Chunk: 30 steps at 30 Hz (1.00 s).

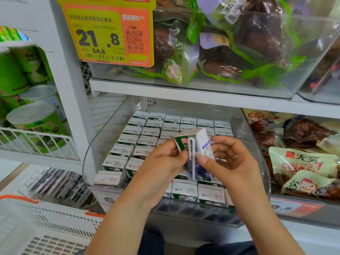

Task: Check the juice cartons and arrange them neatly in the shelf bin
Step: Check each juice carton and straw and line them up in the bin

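A white perforated plastic basket with orange handles (46, 227) is sitting nearest, at the lower left. Above it, 2 bare hands are holding 1 small green-and-white juice carton with a white straw on its side (195, 153) over the front of a clear plastic shelf bin (88, 159). The left hand (160, 173) is gripping the carton's left edge, its thumb lying beside the straw, while the right hand (233, 162) is pinching the carton's right side, fingers curled behind it. The carton is tilting slightly, raised clear of the rows of matching white-topped juice cartons (147, 137) that are standing upright and packed closely in the bin. Right of the bin, cream-and-red snack packets (301, 162) are lying in a neighbouring bin. To the left, green cylindrical cans with pale lids (35, 122) are resting behind a white wire rail. On the shelf above, a second clear bin is holding green-trimmed bags of dark brown food (230, 48), and a yellow-and-orange price tag reading 21.8 (108, 34) is hanging on its front.
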Available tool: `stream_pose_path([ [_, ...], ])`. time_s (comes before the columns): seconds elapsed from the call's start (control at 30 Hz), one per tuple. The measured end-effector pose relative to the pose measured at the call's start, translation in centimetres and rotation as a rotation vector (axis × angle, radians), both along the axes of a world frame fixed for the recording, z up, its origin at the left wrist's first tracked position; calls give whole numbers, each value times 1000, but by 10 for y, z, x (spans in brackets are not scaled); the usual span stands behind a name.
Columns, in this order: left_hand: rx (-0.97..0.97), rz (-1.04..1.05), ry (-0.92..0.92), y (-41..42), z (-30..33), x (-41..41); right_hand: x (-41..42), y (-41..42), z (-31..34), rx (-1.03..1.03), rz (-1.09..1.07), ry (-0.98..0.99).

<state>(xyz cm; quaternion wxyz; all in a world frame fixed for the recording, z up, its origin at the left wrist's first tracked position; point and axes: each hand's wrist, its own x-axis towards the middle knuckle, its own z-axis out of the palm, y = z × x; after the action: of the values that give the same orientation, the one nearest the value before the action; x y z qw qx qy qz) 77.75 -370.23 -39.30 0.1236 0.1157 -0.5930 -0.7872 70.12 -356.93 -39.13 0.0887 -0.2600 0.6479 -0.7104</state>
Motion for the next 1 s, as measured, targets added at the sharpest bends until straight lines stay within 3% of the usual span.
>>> stream_pose_path([
  [0.2, 67, -5, 33, -4, 0, 0, 2, 0, -1, 20, -36, 33],
  [0.37, -81, 52, 53, -6, 2, 0, -3, 0, -2, -49, 36, -121],
  [0.5, -45, 5, 30, -5, 5, 2, -7, 3, -4, -80, 53, -272],
  [0.7, -58, -10, -72, 0, 7, 2, -9, 3, -4, -71, 31, -281],
  [0.87, 90, 66, -66, -3, 8, 1, -6, 3, -3, -52, 62, -280],
  [1.0, 269, 64, -63, -7, 10, 3, 0, 0, 2, 2, 64, -137],
])
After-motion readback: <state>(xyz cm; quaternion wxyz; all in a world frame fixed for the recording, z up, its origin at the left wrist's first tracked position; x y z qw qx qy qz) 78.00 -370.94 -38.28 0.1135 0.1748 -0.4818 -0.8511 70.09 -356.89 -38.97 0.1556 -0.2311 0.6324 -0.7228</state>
